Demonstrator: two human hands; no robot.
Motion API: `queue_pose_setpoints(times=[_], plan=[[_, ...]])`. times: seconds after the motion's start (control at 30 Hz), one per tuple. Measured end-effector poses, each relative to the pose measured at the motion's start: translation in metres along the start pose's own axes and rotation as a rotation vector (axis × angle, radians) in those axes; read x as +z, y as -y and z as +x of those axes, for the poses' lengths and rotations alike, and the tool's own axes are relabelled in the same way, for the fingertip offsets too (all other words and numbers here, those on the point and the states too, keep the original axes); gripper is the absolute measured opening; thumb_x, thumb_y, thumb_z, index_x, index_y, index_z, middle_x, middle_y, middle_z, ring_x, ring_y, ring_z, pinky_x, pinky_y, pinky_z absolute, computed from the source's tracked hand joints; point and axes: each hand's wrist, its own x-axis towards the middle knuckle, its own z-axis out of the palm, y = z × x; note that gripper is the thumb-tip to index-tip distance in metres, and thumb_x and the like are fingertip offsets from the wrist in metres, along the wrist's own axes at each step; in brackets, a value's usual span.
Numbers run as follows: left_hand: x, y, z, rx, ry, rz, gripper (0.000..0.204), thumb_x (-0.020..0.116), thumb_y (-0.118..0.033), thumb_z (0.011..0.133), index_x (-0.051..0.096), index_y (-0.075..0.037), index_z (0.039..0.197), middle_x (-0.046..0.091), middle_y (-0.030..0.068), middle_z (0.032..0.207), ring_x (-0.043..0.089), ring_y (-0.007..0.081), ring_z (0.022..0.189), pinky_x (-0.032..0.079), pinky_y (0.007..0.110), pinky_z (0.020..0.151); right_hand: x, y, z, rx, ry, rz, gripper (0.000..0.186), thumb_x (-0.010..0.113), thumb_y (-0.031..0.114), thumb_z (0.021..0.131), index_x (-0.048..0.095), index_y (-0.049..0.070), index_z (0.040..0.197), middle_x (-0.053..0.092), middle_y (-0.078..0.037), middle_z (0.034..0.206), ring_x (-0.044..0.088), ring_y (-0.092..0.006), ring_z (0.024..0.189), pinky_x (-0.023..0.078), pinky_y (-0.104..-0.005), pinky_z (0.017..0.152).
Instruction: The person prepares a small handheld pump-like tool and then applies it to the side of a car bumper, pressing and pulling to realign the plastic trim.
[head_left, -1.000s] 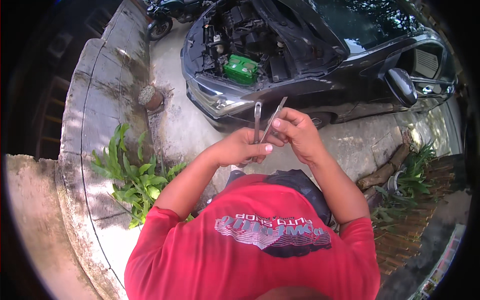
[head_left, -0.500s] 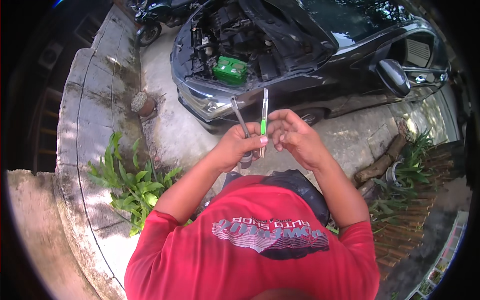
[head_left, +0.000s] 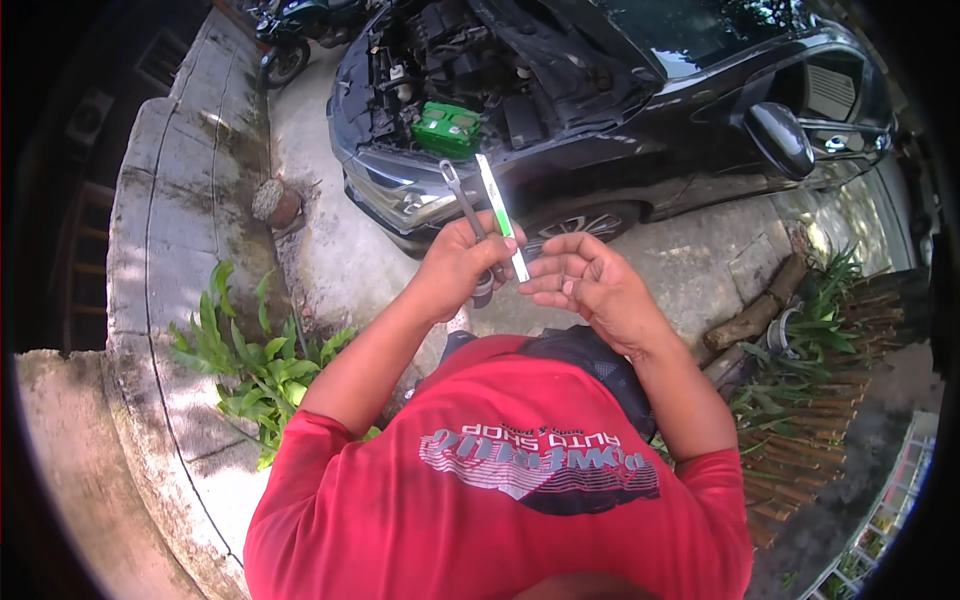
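My left hand (head_left: 448,268) is closed around a dark metal ratchet wrench (head_left: 465,200), its slotted end up and its round head below the fingers. Pinched under the same thumb is a slim silver utility knife (head_left: 493,190) with a green slider, leaning to the upper left. My right hand (head_left: 600,292) is held just to the right, fingers half bent and apart with nothing in them. Its fingertips come close to the knife's lower end; whether they touch it I cannot tell. Beyond both hands, a green car battery (head_left: 447,130) sits at the front of an uncovered engine bay.
A dark car (head_left: 680,170) with its bonnet raised stands ahead. Along the left runs a concrete wall (head_left: 180,240), with leafy plants (head_left: 260,350) and a concrete stub (head_left: 277,204) by it. Logs (head_left: 755,315) and bamboo edging (head_left: 800,470) lie at right. A motorcycle (head_left: 300,40) is parked far left.
The knife has tipped from upright to leaning left, and my left hand has shifted slightly left with both tools. My right hand has lowered, its fingers now beside the knife's lower end.
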Motion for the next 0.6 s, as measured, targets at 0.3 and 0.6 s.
queue_pose_setpoints(times=[0.3, 0.6], plan=[[0.008, -0.007, 0.003, 0.03, 0.02, -0.044, 0.017, 0.066, -0.015, 0.094, 0.065, -0.002, 0.105, 0.065, 0.0046, 0.083, 0.062, 0.011, 0.067, 0.048, 0.025, 0.057, 0.004, 0.008, -0.011, 0.014, 0.054, 0.083, 0.037, 0.052, 0.0, 0.097, 0.046, 0.001, 0.134, 0.064, -0.019, 0.119, 0.069, -0.0268, 0.103, 0.058, -0.0339, 0.087], [0.024, -0.01, -0.002, 0.106, 0.033, 0.077, 0.022, 0.07, -0.016, 0.094, 0.064, -0.001, 0.11, 0.067, 0.0041, 0.084, 0.06, 0.0093, 0.069, 0.047, 0.024, 0.06, 0.016, -0.002, -0.004, -0.06, -0.112, -0.205, 0.012, 0.061, 0.005, 0.097, 0.053, 0.002, 0.106, 0.066, -0.005, 0.084, 0.054, -0.0062, 0.061, 0.042, -0.0216, 0.052]])
